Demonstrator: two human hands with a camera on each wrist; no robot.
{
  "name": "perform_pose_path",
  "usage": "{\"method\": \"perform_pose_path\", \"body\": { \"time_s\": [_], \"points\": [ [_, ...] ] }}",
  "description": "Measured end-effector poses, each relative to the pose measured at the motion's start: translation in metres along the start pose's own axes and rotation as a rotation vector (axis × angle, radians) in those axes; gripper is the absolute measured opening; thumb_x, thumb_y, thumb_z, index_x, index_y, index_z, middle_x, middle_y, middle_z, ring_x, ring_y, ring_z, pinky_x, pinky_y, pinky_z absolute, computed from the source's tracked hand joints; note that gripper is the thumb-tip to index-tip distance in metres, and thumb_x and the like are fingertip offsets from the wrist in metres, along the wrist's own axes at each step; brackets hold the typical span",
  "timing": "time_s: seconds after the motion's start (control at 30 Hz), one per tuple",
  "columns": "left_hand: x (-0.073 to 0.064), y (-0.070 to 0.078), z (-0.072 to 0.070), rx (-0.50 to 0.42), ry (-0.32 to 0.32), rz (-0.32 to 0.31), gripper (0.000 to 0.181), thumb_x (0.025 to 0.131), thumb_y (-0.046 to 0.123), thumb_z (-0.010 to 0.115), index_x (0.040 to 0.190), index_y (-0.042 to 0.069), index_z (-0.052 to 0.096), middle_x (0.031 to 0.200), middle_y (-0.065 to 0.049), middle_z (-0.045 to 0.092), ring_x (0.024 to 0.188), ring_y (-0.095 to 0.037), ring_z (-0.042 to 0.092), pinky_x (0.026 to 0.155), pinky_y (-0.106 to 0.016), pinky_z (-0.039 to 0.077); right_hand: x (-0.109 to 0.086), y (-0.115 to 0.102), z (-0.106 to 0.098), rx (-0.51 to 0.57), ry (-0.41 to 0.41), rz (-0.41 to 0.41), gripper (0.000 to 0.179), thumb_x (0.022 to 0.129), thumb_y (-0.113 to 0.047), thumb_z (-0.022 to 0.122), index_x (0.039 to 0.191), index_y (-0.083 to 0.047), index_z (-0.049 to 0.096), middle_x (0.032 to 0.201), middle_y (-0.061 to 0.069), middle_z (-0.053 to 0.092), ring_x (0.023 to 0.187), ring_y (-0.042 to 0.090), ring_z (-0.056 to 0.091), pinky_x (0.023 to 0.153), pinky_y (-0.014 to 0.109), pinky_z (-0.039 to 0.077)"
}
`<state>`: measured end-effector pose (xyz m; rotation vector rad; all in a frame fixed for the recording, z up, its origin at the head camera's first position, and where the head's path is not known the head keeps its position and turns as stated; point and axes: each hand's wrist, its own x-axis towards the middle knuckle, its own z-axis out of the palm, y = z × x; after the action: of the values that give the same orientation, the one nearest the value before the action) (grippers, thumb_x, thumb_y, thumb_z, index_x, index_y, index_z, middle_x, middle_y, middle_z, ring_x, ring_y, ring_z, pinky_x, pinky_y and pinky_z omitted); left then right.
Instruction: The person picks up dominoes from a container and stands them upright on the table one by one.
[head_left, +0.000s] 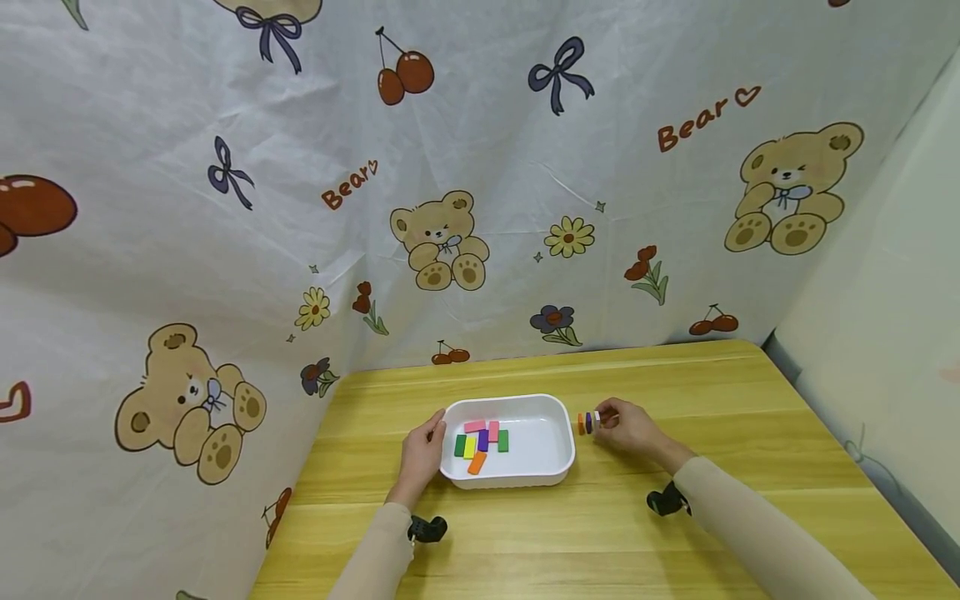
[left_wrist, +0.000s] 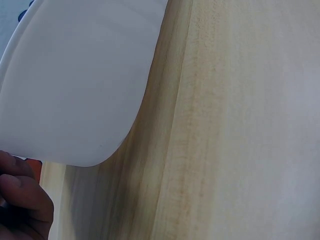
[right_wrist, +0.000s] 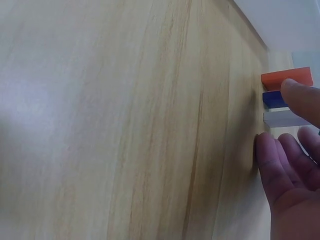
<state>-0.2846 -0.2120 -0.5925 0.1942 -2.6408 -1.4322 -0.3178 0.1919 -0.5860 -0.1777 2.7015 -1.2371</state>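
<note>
A shallow white plastic tray (head_left: 540,446) rests on the table, with several small coloured blocks (head_left: 483,442) lying in its left half. My left hand (head_left: 422,454) holds the tray's left end, thumb at the rim; its fingers show only partly in the left wrist view. Just right of the tray, an orange block (right_wrist: 280,80), a dark blue block (right_wrist: 273,99) and a white block (right_wrist: 285,119) stand on edge in a row. Beside the white one is my right hand (head_left: 630,429), fingers loosely bent. Its thumb reaches over toward the blue and orange blocks; whether it touches them I cannot tell.
The wood-grain table (head_left: 600,533) extends around the tray. A cloth (head_left: 510,167) printed with bears hangs behind and at the left, and a pale wall (head_left: 885,333) stands at the right. Each wrist carries a black camera (head_left: 427,528).
</note>
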Motion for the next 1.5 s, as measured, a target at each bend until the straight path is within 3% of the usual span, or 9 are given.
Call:
{"method": "perform_pose_path", "body": {
  "time_s": [0.3, 0.7, 0.87, 1.17, 1.5],
  "points": [
    [0.001, -0.002, 0.000, 0.010, 0.006, 0.022, 0.039, 0.109, 0.028, 0.054, 0.146, 0.017, 0.061, 0.146, -0.010, 0.062, 0.138, -0.031, 0.057, 0.112, -0.049, 0.050, -0.007, 0.001, -0.003, -0.004, 0.007, 0.012, 0.052, 0.085, -0.023, 0.085, 0.121, 0.004, 0.060, 0.112, 0.018, 0.065, 0.098, 0.025, 0.062, 0.084, 0.038, 0.058],
    [0.000, -0.002, -0.001, 0.006, -0.003, 0.011, 0.039, 0.109, 0.030, 0.053, 0.146, 0.019, 0.060, 0.148, -0.010, 0.061, 0.139, -0.031, 0.055, 0.112, -0.049, 0.049, -0.020, -0.006, -0.005, 0.015, 0.042, -0.007, 0.045, 0.088, -0.025, 0.084, 0.115, 0.003, 0.061, 0.109, 0.018, 0.067, 0.097, 0.025, 0.065, 0.084, 0.038, 0.060],
    [0.002, -0.002, -0.001, 0.007, -0.003, 0.003, 0.040, 0.109, 0.031, 0.053, 0.147, 0.019, 0.060, 0.148, -0.009, 0.061, 0.139, -0.031, 0.055, 0.112, -0.050, 0.049, -0.023, -0.014, -0.006, 0.020, 0.084, -0.029, 0.038, 0.088, -0.023, 0.083, 0.111, 0.001, 0.064, 0.104, 0.015, 0.068, 0.092, 0.022, 0.064, 0.080, 0.035, 0.059],
    [0.000, -0.001, -0.001, 0.008, 0.001, 0.004, 0.040, 0.109, 0.029, 0.054, 0.147, 0.018, 0.060, 0.149, -0.009, 0.060, 0.141, -0.031, 0.054, 0.113, -0.049, 0.048, -0.029, -0.033, 0.000, 0.025, 0.080, -0.032, 0.035, 0.088, -0.024, 0.083, 0.108, -0.001, 0.066, 0.097, 0.008, 0.068, 0.086, 0.018, 0.062, 0.071, 0.024, 0.055],
    [0.001, -0.002, 0.000, -0.025, 0.001, 0.039, 0.040, 0.109, 0.026, 0.054, 0.146, 0.013, 0.060, 0.148, -0.011, 0.060, 0.140, -0.032, 0.054, 0.113, -0.050, 0.048, -0.031, -0.052, 0.002, 0.047, 0.114, -0.046, 0.033, 0.088, -0.023, 0.083, 0.108, -0.002, 0.067, 0.096, 0.007, 0.068, 0.085, 0.018, 0.061, 0.069, 0.024, 0.053]
  ]
}}
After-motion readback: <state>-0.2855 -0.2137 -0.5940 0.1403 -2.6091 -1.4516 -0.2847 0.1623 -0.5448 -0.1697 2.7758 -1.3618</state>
